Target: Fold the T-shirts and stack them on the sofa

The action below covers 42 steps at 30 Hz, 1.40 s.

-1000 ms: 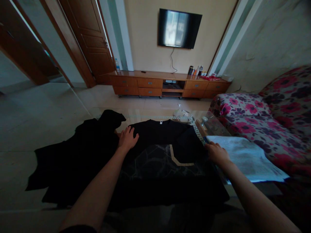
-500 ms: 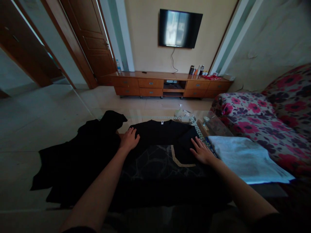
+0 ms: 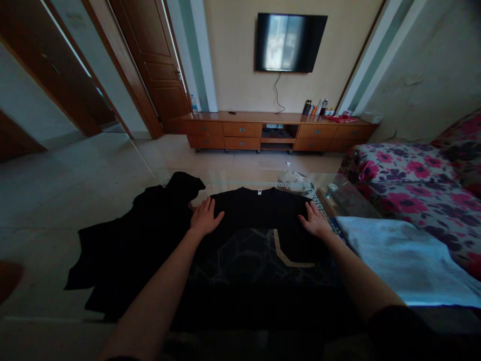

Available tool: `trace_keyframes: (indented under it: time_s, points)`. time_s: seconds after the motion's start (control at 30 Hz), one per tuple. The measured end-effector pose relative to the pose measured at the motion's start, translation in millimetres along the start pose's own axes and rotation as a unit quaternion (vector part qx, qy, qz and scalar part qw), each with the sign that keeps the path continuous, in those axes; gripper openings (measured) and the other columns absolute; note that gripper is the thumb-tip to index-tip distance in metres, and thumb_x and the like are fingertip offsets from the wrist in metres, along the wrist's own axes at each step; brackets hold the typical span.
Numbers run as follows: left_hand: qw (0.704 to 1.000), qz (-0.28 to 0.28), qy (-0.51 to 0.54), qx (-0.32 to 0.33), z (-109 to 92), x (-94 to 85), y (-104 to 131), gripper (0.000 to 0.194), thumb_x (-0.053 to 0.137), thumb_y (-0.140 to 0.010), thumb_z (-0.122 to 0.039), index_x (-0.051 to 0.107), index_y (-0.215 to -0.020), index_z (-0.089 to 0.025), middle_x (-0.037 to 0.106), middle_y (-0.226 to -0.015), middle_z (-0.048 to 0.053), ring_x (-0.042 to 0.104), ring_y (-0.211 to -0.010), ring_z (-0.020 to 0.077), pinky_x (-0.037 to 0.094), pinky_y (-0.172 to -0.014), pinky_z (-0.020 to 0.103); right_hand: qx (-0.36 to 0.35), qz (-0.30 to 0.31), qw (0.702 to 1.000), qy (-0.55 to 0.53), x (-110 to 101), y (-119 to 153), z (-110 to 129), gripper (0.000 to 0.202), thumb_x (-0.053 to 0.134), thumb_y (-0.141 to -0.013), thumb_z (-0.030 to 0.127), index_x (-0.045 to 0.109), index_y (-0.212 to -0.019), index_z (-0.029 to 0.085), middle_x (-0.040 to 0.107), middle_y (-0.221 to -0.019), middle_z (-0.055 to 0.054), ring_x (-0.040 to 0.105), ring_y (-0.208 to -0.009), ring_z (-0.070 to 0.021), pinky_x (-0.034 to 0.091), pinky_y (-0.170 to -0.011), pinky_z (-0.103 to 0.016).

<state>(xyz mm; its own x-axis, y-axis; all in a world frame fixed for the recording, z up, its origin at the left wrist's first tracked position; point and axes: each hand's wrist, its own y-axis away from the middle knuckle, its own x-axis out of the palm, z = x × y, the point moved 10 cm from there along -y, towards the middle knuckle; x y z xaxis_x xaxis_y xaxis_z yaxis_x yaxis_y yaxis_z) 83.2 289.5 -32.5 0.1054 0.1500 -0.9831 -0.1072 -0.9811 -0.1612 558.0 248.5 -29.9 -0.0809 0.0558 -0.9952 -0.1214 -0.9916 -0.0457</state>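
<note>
A black shirt (image 3: 259, 215) with a dark patterned panel and a tan stripe lies spread on the glass table, its neckline and small white label at the far side. My left hand (image 3: 205, 217) rests open on its left shoulder, fingers apart. On the right shoulder lies my right hand (image 3: 314, 220), also open and flat. Another black garment (image 3: 139, 240) is heaped left of the shirt. To the right is a folded light blue cloth (image 3: 406, 255). The shirt's near part is too dark to make out.
Beyond the glass table (image 3: 221, 176) stands a low wooden cabinet (image 3: 240, 129) under a wall television (image 3: 290, 42). A flowered sofa (image 3: 409, 165) is at the right. A small round jar (image 3: 332, 188) and a crumpled plastic bag (image 3: 295, 177) show near the table's far right.
The view has turned slightly left. My right hand has moved up toward the shirt's far right shoulder; my left hand stays at the left shoulder with its fingers closer together.
</note>
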Motion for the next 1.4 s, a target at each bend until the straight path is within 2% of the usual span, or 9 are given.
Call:
trace_keyframes:
  time_s: [0.13,0.33,0.5,0.63,0.77,0.93,1.07,1.2,1.4]
  points:
    - [1.0,-0.012,-0.009,0.004,1,2.1,-7,0.083,0.04,-0.094,-0.065,0.036,-0.156,-0.01,0.029,-0.166,0.016,0.026,-0.153,0.0326,0.02,-0.125,0.046,0.001,-0.004,1.0,0.016,2,-6,-3,0.08,0.035,-0.098,0.062,0.028,-0.161,0.014,0.023,-0.168,-0.015,0.027,-0.152,-0.033,0.024,-0.122,-0.048]
    - [1.0,-0.009,0.004,0.014,-3,9.2,-18,0.082,0.043,-0.094,-0.063,0.032,-0.158,-0.013,0.022,-0.169,0.012,0.021,-0.155,0.0309,0.021,-0.125,0.046,-0.011,0.006,1.0,0.021,12,-15,0,0.08,0.027,-0.1,0.063,0.025,-0.163,0.013,0.017,-0.17,-0.012,0.015,-0.156,-0.0276,0.016,-0.125,-0.047]
    - [0.997,-0.076,0.016,0.006,-11,-15.1,-9,0.058,0.041,-0.098,-0.047,0.052,-0.145,-0.013,0.042,-0.159,0.013,0.036,-0.148,0.0289,0.027,-0.123,0.041,-0.009,-0.072,0.997,0.01,-14,0,8,0.068,0.031,-0.102,0.051,0.034,-0.158,0.012,0.027,-0.166,-0.015,0.031,-0.148,-0.0307,0.026,-0.12,-0.046]
    - [0.993,-0.093,0.01,0.068,-36,-39.3,10,0.043,0.034,-0.101,-0.032,0.066,-0.126,-0.018,0.064,-0.131,0.014,0.051,-0.133,0.0288,0.034,-0.118,0.044,-0.079,-0.09,0.993,0.024,-36,21,37,0.051,0.032,-0.104,0.04,0.049,-0.147,0.019,0.046,-0.153,-0.014,0.042,-0.137,-0.0306,0.028,-0.116,-0.048]
    - [0.99,-0.062,-0.005,0.128,-52,-52.1,29,0.043,0.035,-0.102,-0.036,0.066,-0.128,-0.021,0.065,-0.13,0.012,0.053,-0.131,0.0278,0.031,-0.121,0.045,-0.099,-0.046,0.994,0.018,-31,38,45,0.057,0.028,-0.105,0.051,0.043,-0.154,0.025,0.038,-0.161,-0.009,0.033,-0.147,-0.0283,0.025,-0.12,-0.048]
    - [0.993,-0.022,0.011,0.115,-31,-57.9,63,0.053,0.033,-0.103,-0.045,0.055,-0.144,-0.019,0.051,-0.153,0.01,0.044,-0.143,0.0257,0.03,-0.122,0.041,-0.07,-0.005,0.997,0.014,-20,65,14,0.066,0.026,-0.104,0.057,0.038,-0.158,0.023,0.021,-0.169,-0.01,0.023,-0.154,-0.0294,0.024,-0.123,-0.047]
    - [0.995,0.026,0.021,0.093,-8,-47.3,108,0.063,0.03,-0.103,-0.05,0.046,-0.152,-0.014,0.038,-0.163,0.013,0.034,-0.151,0.0258,0.028,-0.123,0.041,-0.062,-0.024,0.998,0.013,-23,93,-8,0.07,0.025,-0.104,0.056,0.036,-0.158,0.014,0.016,-0.17,-0.015,0.021,-0.155,-0.029,0.024,-0.124,-0.044]
    - [0.993,0.048,0.017,0.103,-4,-39.1,149,0.068,0.029,-0.102,-0.054,0.037,-0.157,-0.014,0.027,-0.167,0.012,0.022,-0.155,0.0253,0.023,-0.125,0.042,-0.048,-0.011,0.999,0.015,-12,118,-14,0.08,0.025,-0.102,0.06,0.029,-0.159,0.005,0.015,-0.169,-0.021,0.012,-0.157,-0.0312,0.019,-0.125,-0.047]
    - [0.995,0.033,0.005,0.09,-5,-38.9,164,0.068,0.029,-0.103,-0.053,0.034,-0.16,-0.016,0.023,-0.168,0.011,0.017,-0.156,0.0247,0.02,-0.126,0.044,-0.055,-0.004,0.998,0.025,3,134,-16,0.085,0.025,-0.101,0.062,0.024,-0.161,0.003,0.014,-0.169,-0.021,0.008,-0.157,-0.0291,0.013,-0.126,-0.046]
